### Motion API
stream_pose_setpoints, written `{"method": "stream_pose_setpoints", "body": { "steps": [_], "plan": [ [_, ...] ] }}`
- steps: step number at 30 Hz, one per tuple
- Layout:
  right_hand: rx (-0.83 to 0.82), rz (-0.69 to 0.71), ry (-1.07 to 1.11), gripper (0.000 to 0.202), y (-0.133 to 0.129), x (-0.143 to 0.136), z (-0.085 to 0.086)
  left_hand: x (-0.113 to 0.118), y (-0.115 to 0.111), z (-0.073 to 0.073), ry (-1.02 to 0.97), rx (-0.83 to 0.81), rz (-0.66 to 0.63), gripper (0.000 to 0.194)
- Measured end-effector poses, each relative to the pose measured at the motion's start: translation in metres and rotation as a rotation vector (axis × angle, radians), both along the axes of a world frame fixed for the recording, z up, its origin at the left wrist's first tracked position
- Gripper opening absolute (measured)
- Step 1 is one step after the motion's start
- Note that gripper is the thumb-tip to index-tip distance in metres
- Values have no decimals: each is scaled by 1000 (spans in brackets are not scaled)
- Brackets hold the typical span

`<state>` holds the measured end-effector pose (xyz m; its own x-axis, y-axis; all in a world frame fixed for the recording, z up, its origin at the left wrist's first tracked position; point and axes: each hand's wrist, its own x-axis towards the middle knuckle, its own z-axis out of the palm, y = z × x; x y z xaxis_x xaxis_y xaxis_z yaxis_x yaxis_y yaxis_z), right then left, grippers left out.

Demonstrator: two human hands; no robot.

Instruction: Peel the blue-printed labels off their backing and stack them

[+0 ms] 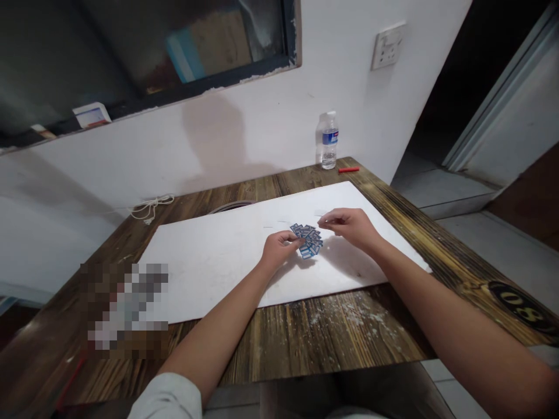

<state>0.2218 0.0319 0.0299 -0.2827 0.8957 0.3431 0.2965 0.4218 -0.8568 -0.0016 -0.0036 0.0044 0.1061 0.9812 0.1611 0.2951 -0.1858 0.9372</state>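
My left hand (282, 249) pinches the left edge of a small, rounded cluster of overlapping flat pieces (311, 242) with blue edges and greyish faces. What the pieces are made of is too small to tell. It is held above a large white sheet (209, 262), which carries a shadow beneath it. Just up and right of the cluster, my right hand (349, 226) is closed in a pinch, fingertips pointing left and apart from the cluster. Whatever lies between those fingertips, if anything, cannot be made out. Several thin dark lines show on the sheet behind my hands.
The white sheet lies on a dark wooden table (301, 343). At the back stand a water bottle (330, 142) and, beside it, a red stick-like item (349, 170). A coiled white cable (152, 205) lies back left. A pixelated patch covers something at the front left.
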Motion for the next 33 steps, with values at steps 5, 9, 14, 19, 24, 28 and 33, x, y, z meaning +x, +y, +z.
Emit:
{"method": "stream_pose_setpoints", "body": {
  "steps": [5, 9, 14, 19, 24, 28, 33],
  "plan": [
    [-100, 76, 115, 29, -3, -6, 0, 2, -2, 4, 19, -3, -56, 23],
    [-139, 102, 204, 33, -5, -10, 0, 3, -3, 4, -2, -28, -126, 23],
    [-171, 139, 238, 40, -5, -11, -3, 3, -2, 3, -20, -73, -183, 24],
    [-217, 132, 204, 33, -6, -11, -3, 3, -2, 0, -24, -90, -184, 27],
    [-227, 158, 261, 28, -9, -11, 1, 4, -1, 0, -30, -78, -173, 25],
    [-244, 167, 274, 26, -7, -10, -1, 3, -1, 0, -1, -70, -171, 25],
    [-314, 205, 254, 25, -5, -12, -5, 3, -1, -1, 10, -60, -174, 25]
  ]
}}
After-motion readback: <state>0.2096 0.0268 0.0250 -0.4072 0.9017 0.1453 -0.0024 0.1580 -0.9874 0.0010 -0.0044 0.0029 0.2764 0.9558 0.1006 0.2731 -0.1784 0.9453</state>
